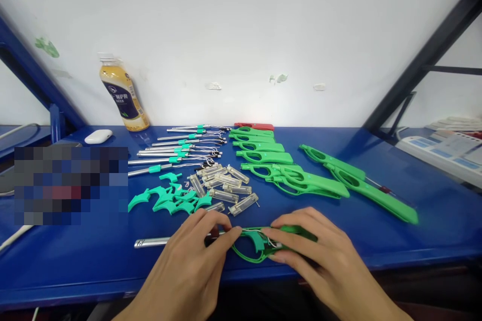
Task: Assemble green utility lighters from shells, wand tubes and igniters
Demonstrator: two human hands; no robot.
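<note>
Bright diffuse light, soft shadows, pixelation at left

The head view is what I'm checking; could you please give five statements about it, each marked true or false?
1. The left hand and right hand are both at one green casing. True.
2. The metal tube extends past the right hand. False: past the left.
3. The red casing lies near the far edge of the blue table. True.
4. The bottle lies flat. False: it stands.
5. Teal pieces lie beside clear cartridges. True.
</note>
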